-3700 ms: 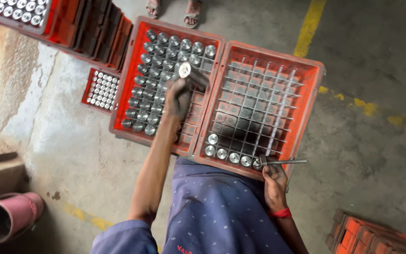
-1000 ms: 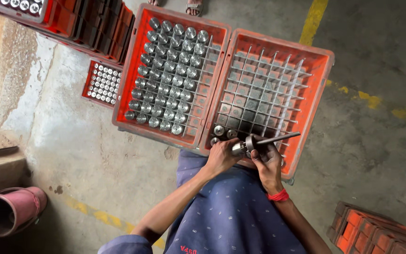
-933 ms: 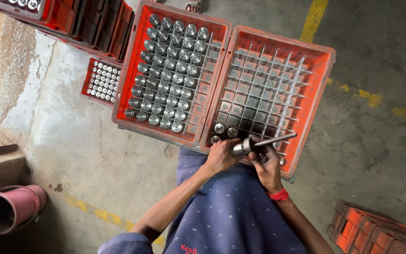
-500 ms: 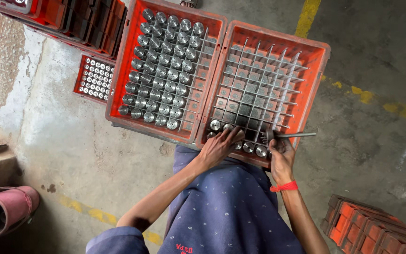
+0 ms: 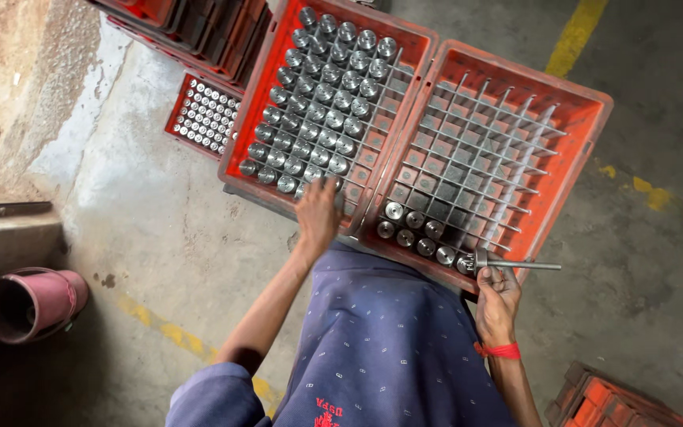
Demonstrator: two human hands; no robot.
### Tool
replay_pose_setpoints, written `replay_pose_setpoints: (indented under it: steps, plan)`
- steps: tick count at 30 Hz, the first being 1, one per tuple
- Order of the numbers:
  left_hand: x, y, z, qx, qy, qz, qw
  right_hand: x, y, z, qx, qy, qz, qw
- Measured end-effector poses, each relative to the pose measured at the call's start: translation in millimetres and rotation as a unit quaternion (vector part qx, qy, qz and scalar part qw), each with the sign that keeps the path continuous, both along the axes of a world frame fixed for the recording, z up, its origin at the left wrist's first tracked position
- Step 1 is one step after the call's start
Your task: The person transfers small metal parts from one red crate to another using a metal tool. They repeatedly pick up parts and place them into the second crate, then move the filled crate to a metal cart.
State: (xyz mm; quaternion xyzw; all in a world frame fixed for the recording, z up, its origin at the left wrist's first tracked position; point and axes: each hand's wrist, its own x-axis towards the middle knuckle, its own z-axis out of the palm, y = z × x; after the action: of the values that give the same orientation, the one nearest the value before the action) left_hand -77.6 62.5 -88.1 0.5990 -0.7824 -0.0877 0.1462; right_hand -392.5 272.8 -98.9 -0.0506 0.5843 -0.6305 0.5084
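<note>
Head view: left hand [image 5: 319,215] reaches onto shiny steel cylinders [image 5: 322,119] mid-frame, grasp unclear; right hand [image 5: 498,294] clamps slim metal rod tool [image 5: 515,264]. Cylinders likely heavy, slick; grip around top.

The left arm stretches bare from a rolled blue sleeve at seven o'clock up toward twelve, its hand [image 5: 319,212] palm-down with fingers curled loosely forward. The right forearm rises from five o'clock, a red thread around the wrist; the right hand [image 5: 498,291] is closed, knuckles upward.
</note>
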Motion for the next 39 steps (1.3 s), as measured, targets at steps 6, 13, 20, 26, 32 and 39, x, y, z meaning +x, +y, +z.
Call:
replay_pose_setpoints:
  steps: [6,13,20,26,32,39]
  plan:
    - [8,-35,-1,0.118,-0.044,0.023,0.992,-1,-11,-20,-0.091,0.021,0.061,0.994]
    - [67,-32,58,0.079,0.258,-0.054,0.961,-1,6,-11,0.002,0.030,0.048,0.998]
    - [-61,7,1,0.459,0.678,0.034,0.574,29,-37,9,-0.065,0.050,0.111,0.990]
    - [-99,62,24,0.230,0.281,-0.116,0.924,46,-58,52,-0.059,0.093,0.096,0.989]
    - [-117,69,45,0.263,0.202,-0.146,0.932,48,-55,57,-0.088,0.160,0.168,0.969]
    - [-108,68,43,0.345,0.190,-0.233,0.889,14,-34,25,0.000,0.029,0.186,0.982]
